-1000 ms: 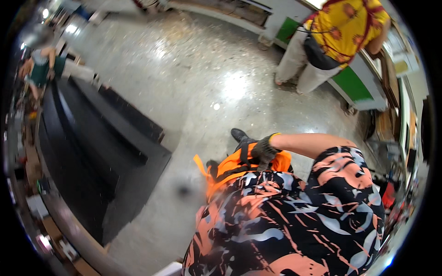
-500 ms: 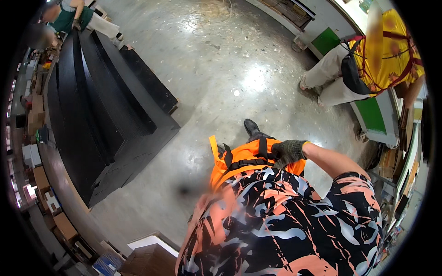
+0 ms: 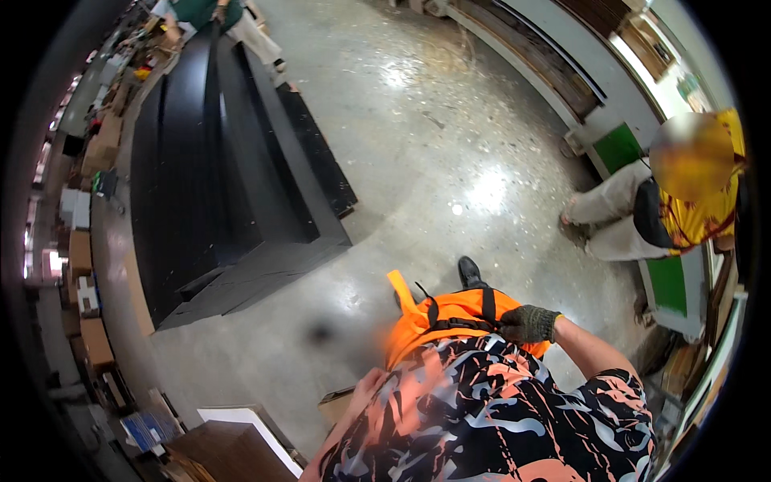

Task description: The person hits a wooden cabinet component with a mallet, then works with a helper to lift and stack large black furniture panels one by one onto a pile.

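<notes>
My right hand (image 3: 530, 324), in a dark grey knitted glove, is at my waist. Its fingers are closed at the black strap (image 3: 458, 325) that runs across a bright orange fabric piece (image 3: 470, 304) worn there. A loose orange end (image 3: 401, 291) sticks up on the left of it. The exact grip is partly hidden by the glove. My left forearm (image 3: 365, 394) hangs low beside my patterned shirt (image 3: 482, 402), and its hand does not show. My dark shoe (image 3: 469, 271) stands on the floor just ahead.
A large stack of black panels (image 3: 233, 193) lies ahead to the left; a person in green (image 3: 217, 12) stands at its far end. At right stands a person in a yellow shirt (image 3: 707, 209), near green-and-grey machinery (image 3: 666, 285). Brown boxes (image 3: 225, 450) sit at lower left.
The whole view has shifted, so the panels, both people and my waist sit further right and mostly lower. My right hand stays at the orange piece.
</notes>
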{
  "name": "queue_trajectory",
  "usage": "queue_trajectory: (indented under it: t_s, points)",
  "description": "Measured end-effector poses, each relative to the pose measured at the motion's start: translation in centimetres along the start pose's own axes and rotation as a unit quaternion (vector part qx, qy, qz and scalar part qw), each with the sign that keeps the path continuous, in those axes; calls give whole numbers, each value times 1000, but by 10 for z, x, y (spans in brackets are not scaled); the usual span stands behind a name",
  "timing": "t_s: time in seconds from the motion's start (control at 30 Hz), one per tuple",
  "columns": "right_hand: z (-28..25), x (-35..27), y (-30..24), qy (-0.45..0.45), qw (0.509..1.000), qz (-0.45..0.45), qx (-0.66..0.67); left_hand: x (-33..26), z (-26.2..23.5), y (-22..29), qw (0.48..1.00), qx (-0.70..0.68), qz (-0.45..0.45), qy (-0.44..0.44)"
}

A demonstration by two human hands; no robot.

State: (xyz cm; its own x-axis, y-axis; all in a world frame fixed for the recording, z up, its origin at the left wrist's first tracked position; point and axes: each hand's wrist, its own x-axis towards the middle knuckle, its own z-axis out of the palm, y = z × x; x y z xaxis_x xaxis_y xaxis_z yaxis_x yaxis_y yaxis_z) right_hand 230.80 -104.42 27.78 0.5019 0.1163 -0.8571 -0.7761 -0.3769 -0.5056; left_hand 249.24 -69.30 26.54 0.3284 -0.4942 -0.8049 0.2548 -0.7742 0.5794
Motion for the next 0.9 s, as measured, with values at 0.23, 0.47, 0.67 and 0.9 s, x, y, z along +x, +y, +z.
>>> queue_trajectory:
  t_s: [0.23, 0.47, 0.67, 0.9]
  points:
    - [-22, 23, -1, 2, 994, -89, -71, 35, 9, -49, 997, -34, 56, 49]
    - [-58, 34, -22, 17, 978, -112, -173, 48, -14, 17, 990, -90, 60, 92]
    - [-84, 85, -29, 191, 947, -124, -225, 45, -20, -7, 952, -138, 92, 257]
    - [-78, 148, -131, 214, 919, -176, -279, 21, -44, -79, 917, -211, 57, 335]
